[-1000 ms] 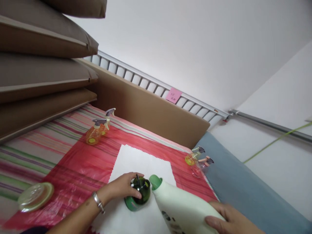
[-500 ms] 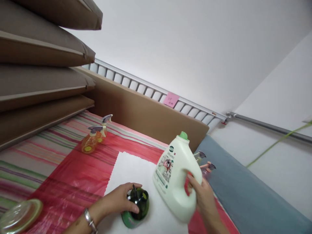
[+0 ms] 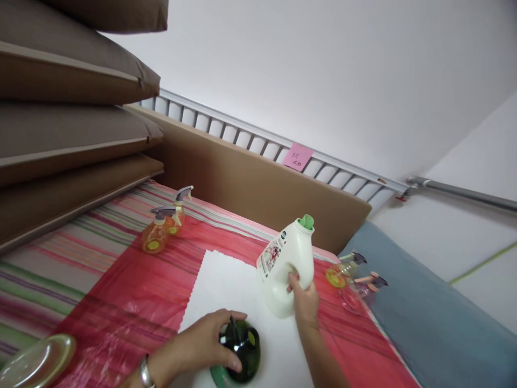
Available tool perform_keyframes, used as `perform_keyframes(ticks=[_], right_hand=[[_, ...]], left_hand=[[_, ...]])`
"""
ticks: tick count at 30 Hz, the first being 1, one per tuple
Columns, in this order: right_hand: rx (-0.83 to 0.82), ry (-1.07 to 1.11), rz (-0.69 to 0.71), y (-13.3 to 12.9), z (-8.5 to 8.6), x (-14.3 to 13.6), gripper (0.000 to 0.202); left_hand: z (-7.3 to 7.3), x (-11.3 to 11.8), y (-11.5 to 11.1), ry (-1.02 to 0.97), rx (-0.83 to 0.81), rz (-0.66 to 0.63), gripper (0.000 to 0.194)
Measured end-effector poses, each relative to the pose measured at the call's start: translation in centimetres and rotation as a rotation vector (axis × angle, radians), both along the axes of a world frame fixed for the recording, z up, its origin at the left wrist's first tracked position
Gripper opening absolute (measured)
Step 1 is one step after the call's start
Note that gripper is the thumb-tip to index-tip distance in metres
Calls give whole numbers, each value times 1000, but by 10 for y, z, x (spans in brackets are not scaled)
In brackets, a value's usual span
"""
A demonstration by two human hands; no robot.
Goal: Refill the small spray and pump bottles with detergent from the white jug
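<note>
My left hand (image 3: pixel 216 342) is wrapped round a dark green round bottle (image 3: pixel 248 353) near the bottom centre; a brighter green part shows at its lower left. With my right hand (image 3: pixel 305 302) I grip the handle of a large white jug (image 3: pixel 301 256), right of the bottle. The jug has a printed label and an uncapped-looking neck with a green spout (image 3: pixel 307 221), and tilts slightly to the right. Beneath both lies a white scallop-edged sheet (image 3: pixel 218 285). Whether the jug's base touches the sheet I cannot tell.
Two orange spray bottles (image 3: pixel 154 237) stand at the left back. A yellow spray bottle (image 3: pixel 336 276) and a pink one (image 3: pixel 359 293) are at the right. A clear dish (image 3: pixel 40 364) sits lower left. Brown cushions (image 3: pixel 72 124) are stacked left, beside a brown board (image 3: pixel 242 178).
My right hand has moved the white jug away toward the back and turned it, uncovering the right spray bottles. The view has shifted slightly. My left hand still holds the green bottle.
</note>
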State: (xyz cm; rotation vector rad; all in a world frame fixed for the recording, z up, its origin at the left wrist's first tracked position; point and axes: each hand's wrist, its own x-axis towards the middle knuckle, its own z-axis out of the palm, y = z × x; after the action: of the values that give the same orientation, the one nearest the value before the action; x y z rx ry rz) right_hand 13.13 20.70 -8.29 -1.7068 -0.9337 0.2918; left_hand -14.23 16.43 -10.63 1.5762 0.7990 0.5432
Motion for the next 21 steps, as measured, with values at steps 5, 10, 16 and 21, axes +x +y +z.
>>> perform_keyframes(ticks=[5, 10, 16, 21], right_hand=[[-87, -52, 92, -4, 7, 11, 33], [-12, -86, 132, -39, 27, 9, 59], [-26, -120, 152, -124, 59, -30, 37], [-36, -61, 555, -151, 55, -101, 23]], left_hand=[[2, -2, -2, 1, 25, 12, 96], [12, -9, -3, 5, 52, 21, 97], [44, -21, -3, -231, -41, 229, 60], [61, -22, -13, -652, -119, 238, 37]])
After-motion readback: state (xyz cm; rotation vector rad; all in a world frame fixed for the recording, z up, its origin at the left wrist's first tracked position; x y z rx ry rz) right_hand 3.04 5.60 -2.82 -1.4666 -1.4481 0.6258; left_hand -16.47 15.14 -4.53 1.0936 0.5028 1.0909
